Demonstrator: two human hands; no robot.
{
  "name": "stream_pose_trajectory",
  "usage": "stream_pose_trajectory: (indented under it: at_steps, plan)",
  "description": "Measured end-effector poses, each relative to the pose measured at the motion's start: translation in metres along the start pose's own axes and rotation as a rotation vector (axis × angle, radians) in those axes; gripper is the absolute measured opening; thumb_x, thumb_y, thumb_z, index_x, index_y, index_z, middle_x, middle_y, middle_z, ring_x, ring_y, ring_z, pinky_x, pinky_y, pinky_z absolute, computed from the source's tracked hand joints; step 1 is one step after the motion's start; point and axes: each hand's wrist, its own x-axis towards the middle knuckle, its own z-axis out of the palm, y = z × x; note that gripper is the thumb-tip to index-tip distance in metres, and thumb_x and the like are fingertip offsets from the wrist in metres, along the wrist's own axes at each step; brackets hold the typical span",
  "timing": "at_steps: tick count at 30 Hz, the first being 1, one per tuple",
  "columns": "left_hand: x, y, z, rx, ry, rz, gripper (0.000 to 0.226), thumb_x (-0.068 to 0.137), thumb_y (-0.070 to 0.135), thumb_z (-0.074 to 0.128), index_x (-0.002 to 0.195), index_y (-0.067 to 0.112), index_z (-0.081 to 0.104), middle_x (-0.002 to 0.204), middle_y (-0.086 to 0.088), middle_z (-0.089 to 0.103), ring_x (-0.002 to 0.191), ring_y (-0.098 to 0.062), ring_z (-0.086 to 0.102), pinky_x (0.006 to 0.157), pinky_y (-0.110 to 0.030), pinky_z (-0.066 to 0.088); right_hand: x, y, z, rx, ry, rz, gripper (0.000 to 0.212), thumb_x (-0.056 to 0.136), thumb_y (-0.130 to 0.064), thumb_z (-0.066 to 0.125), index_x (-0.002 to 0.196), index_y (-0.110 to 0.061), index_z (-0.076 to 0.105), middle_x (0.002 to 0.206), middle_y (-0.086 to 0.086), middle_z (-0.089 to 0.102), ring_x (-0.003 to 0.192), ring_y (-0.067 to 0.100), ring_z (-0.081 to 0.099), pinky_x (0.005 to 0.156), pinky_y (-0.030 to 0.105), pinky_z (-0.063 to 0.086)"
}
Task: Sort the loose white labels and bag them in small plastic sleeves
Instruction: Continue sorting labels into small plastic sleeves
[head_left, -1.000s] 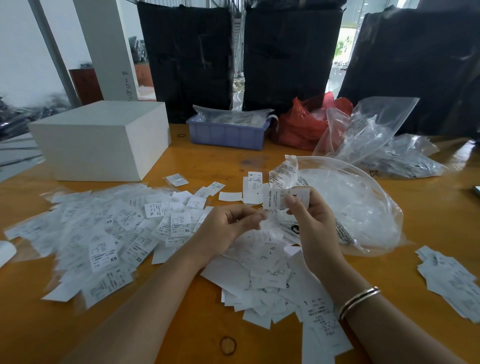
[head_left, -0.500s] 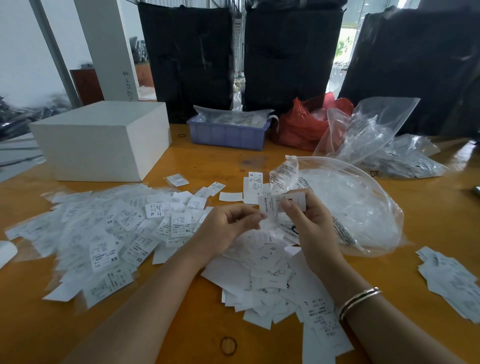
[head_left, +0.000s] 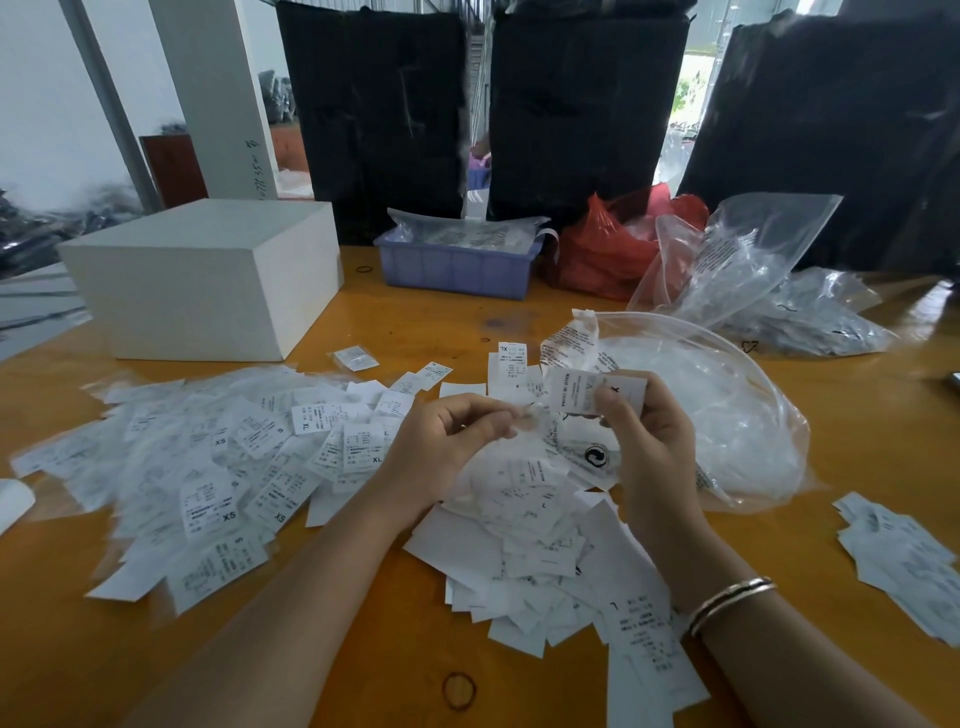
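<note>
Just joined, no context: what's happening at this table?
A person is sorting garment size labels by hand at an orange table. The right hand pinches a white label printed "MADE IN CHINA"; the left hand fingers what looks like a small clear sleeve. Loose labels are heaped below the hands, already sleeved ones spread to the left, and a large clear bag lies open to the right.
</note>
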Motion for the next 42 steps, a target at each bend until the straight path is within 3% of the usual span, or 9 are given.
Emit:
stream_pose_trajectory:
  at_steps: [14,21,24,29,33,36,38,40,42]
  plan:
    - [-0.001,0.002,0.001,-0.017,-0.031,0.006,0.016,0.089,0.016,0.062,0.088,0.030,0.070,0.082,0.020,0.072,0.081,0.002,0.068,0.069,-0.006,0.047,0.001,0.001,0.001,-0.007,-0.021,0.070,0.020,0.091,-0.015,0.058,0.076,-0.026,0.065,0.075,-0.005,0.069,0.072,0.011,0.067,0.058,0.021,0.052]
    - [0.000,0.000,0.000,-0.005,0.000,0.010,0.016,0.088,0.016,0.065,0.086,0.031,0.071,0.085,0.019,0.072,0.082,0.002,0.067,0.067,-0.006,0.047,0.002,0.005,0.000,-0.072,-0.083,0.100,0.006,0.090,-0.015,0.060,0.087,-0.010,0.062,0.077,0.002,0.069,0.073,0.019,0.068,0.061,0.028,0.055]
    - [0.001,-0.001,0.000,-0.019,0.001,0.005,0.017,0.086,0.014,0.067,0.085,0.030,0.071,0.085,0.019,0.072,0.082,0.002,0.067,0.067,-0.008,0.049,0.001,0.006,0.000,-0.154,-0.117,0.078,0.006,0.091,-0.013,0.060,0.086,-0.011,0.062,0.077,0.008,0.067,0.072,0.028,0.065,0.064,0.038,0.054]
    - [0.001,-0.001,0.001,0.003,0.010,0.022,0.019,0.083,0.013,0.070,0.082,0.032,0.069,0.081,0.021,0.071,0.077,0.004,0.066,0.064,-0.006,0.047,-0.002,0.005,0.002,-0.329,-0.202,0.035,0.007,0.089,-0.018,0.061,0.083,-0.021,0.064,0.078,-0.003,0.068,0.070,0.018,0.065,0.061,0.034,0.053]
    - [0.001,-0.002,0.000,0.017,-0.008,0.025,0.016,0.083,0.015,0.070,0.086,0.031,0.070,0.085,0.019,0.071,0.081,0.001,0.066,0.066,-0.008,0.049,-0.002,0.004,0.007,-0.412,-0.261,0.014,0.010,0.091,-0.016,0.058,0.085,-0.024,0.060,0.082,-0.013,0.069,0.071,0.006,0.067,0.058,0.021,0.054]
    - [0.002,-0.001,0.001,0.036,-0.035,0.004,0.016,0.083,0.017,0.069,0.087,0.033,0.068,0.083,0.023,0.070,0.079,0.003,0.066,0.064,-0.007,0.048,-0.004,0.004,0.007,-0.430,-0.358,0.056,0.016,0.097,-0.019,0.047,0.103,-0.030,0.058,0.084,-0.016,0.067,0.075,0.001,0.064,0.066,0.022,0.051]
    - [0.001,-0.001,0.003,0.035,-0.061,0.003,0.016,0.082,0.020,0.069,0.088,0.035,0.066,0.081,0.025,0.070,0.077,0.004,0.066,0.064,-0.006,0.048,-0.006,0.007,0.007,-0.504,-0.482,0.117,0.031,0.100,-0.033,0.036,0.128,-0.043,0.044,0.100,-0.032,0.059,0.102,-0.005,0.054,0.091,0.026,0.042]
    - [0.001,-0.001,0.004,0.032,-0.071,0.010,0.016,0.081,0.023,0.068,0.089,0.035,0.066,0.083,0.024,0.070,0.078,0.004,0.066,0.066,-0.007,0.048,-0.008,0.011,0.007,-0.597,-0.583,0.147,0.044,0.099,-0.047,0.025,0.142,-0.055,0.016,0.137,-0.035,0.027,0.134,-0.004,0.021,0.112,0.032,0.014]
    - [0.001,-0.003,0.003,0.053,-0.057,0.019,0.016,0.082,0.021,0.069,0.089,0.035,0.066,0.082,0.023,0.070,0.078,0.003,0.066,0.066,-0.008,0.048,-0.009,0.013,0.010,-0.684,-0.645,0.140,0.051,0.095,-0.055,0.018,0.141,-0.056,-0.005,0.142,-0.032,0.004,0.133,-0.011,-0.002,0.109,0.027,-0.008]
